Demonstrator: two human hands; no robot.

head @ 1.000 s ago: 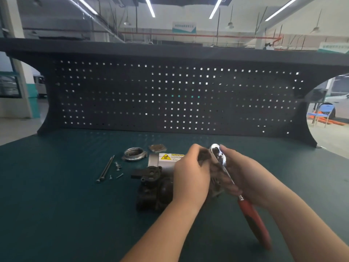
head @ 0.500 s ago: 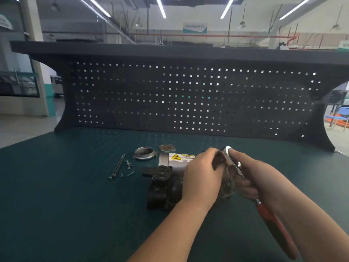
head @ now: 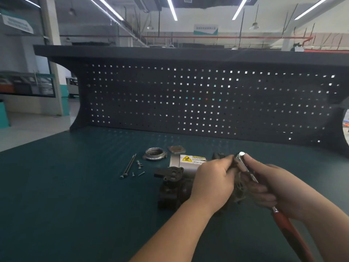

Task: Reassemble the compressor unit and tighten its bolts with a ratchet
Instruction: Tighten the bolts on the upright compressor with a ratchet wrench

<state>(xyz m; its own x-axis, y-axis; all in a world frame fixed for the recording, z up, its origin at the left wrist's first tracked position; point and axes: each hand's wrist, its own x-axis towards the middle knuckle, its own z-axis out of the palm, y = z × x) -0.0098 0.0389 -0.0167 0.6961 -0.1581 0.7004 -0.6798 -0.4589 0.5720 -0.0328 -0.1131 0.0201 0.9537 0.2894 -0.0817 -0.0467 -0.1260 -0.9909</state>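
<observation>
Far left on the desk (head: 75, 186): two long bolts (head: 128, 166), loose screws (head: 139, 164). Compressor unit (head: 175, 186) at centre. Our left hand (head: 213, 184) grips its right end; right hand (head: 268, 188) clamps the ratchet (head: 245, 167), head at the unit's top. Risk: socket slips off, since the seating is hidden.
</observation>
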